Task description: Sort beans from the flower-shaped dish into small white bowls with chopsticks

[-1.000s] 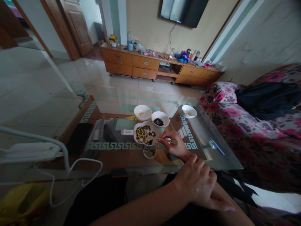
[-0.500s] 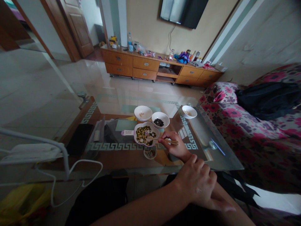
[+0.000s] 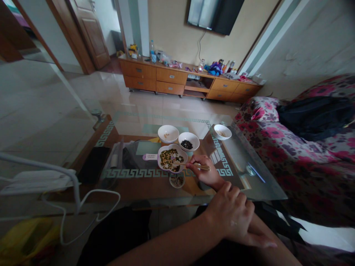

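My right hand [image 3: 202, 167] is closed around a pair of wooden chopsticks [image 3: 203, 167], whose tips reach into a flower-shaped dish [image 3: 151, 156] with a labelled handle. Mixed beans and seeds [image 3: 169, 157], yellow and green with some dark ones, lie spread in the dish. Across my right forearm rests my left hand [image 3: 231, 212], its fingers wrapped over the arm near the wrist. Behind the dish stand a white bowl with dark beans [image 3: 189, 141] and another white bowl [image 3: 168, 134] with a few pale pieces. Farther right is a third white bowl [image 3: 222, 132] holding pale bits.
The bowls stand on a glass table [image 3: 266, 184] with a patterned border. A black flat object [image 3: 94, 164] and white cables [image 3: 100, 191] are at the left. Beyond are a floral sofa [image 3: 277, 136] and a wooden cabinet [image 3: 172, 81].
Hardly anything differs. The whole view has shifted very slightly, while my right hand keeps the chopsticks in the dish and my left hand stays on the forearm.
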The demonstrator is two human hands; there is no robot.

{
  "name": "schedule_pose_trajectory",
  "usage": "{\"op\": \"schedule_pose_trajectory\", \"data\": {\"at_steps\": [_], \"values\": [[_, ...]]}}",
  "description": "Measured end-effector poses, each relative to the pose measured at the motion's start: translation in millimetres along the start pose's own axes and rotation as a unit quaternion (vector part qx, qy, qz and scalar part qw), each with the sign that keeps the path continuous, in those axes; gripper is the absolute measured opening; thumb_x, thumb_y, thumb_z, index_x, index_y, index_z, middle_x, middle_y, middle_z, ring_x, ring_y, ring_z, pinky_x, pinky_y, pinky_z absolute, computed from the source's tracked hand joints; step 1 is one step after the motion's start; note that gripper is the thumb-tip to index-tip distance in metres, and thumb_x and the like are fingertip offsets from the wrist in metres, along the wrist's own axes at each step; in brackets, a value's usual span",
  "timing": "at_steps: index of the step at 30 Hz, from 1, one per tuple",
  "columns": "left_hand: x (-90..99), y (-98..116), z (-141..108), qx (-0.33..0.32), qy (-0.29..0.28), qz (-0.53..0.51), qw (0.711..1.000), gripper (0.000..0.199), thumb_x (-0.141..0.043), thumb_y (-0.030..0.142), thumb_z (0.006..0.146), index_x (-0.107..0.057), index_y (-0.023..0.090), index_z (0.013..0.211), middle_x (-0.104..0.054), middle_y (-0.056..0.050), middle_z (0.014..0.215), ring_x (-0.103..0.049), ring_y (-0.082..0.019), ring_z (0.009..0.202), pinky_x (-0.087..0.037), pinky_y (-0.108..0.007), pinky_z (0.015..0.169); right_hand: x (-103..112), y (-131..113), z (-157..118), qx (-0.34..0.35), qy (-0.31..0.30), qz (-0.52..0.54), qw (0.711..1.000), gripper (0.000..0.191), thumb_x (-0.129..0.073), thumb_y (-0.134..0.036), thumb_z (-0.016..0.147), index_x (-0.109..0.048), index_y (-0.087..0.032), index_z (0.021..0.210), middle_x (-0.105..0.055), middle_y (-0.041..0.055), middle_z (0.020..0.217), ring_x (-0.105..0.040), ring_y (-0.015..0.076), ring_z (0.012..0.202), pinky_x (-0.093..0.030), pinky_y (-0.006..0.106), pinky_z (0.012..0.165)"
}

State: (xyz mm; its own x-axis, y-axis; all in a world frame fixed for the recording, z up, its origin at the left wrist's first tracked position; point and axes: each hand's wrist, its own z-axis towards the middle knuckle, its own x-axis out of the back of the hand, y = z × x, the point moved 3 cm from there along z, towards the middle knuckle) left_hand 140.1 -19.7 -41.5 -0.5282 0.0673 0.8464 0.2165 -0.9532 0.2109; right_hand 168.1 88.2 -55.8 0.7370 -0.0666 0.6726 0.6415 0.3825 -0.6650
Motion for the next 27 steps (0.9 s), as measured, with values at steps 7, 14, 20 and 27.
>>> {"op": "schedule_pose_trajectory", "data": {"at_steps": [7,14,20,27], "values": [[-1.2,1.1,0.4,-0.001,0.011,0.0,1.0,0.097,-0.038,0.108,0.09,-0.071,0.017,0.091,-0.065,-0.006,0.082,-0.063,-0.027,0.084,-0.045,-0.046,0.092,8.7,-4.5,0.2,-0.003,0.047,-0.002,0.999,0.031,-0.073,-0.047,0.105,-0.073,-0.026,0.082,-0.081,0.0026,0.08,-0.076,0.0243,0.079,-0.054,0.042,0.09],[0.6,0.8,8.3,-0.038,0.013,0.003,0.999,0.1,-0.032,0.107,0.093,-0.073,0.016,0.093,-0.066,-0.007,0.082,-0.063,-0.027,0.085,-0.043,-0.048,0.1,39.8,-3.3,0.0,-0.089,0.2,-0.012,0.976,0.029,-0.07,-0.047,0.105,-0.071,-0.026,0.085,-0.081,0.0045,0.086,-0.074,0.0248,0.081,-0.055,0.038,0.079],[-4.9,5.2,0.4,-0.045,0.085,0.018,0.995,0.096,-0.032,0.106,0.094,-0.07,0.018,0.089,-0.063,-0.004,0.079,-0.06,-0.025,0.082,-0.043,-0.048,0.098,28.3,-7.0,-4.5,-0.072,0.082,0.039,0.993,0.029,-0.068,-0.047,0.105,-0.067,-0.026,0.085,-0.078,0.0025,0.079,-0.069,0.0208,0.068,-0.051,0.033,0.065],[-8.8,3.6,-2.2,-0.031,0.101,0.027,0.994,0.094,-0.032,0.105,0.094,-0.069,0.019,0.088,-0.062,-0.003,0.08,-0.059,-0.024,0.082,-0.043,-0.048,0.097,16.6,-3.6,-5.7,-0.082,0.012,0.042,0.996,0.031,-0.067,-0.045,0.104,-0.06,-0.026,0.081,-0.078,0.0024,0.076,-0.068,0.0192,0.063,-0.049,0.031,0.061]]}}
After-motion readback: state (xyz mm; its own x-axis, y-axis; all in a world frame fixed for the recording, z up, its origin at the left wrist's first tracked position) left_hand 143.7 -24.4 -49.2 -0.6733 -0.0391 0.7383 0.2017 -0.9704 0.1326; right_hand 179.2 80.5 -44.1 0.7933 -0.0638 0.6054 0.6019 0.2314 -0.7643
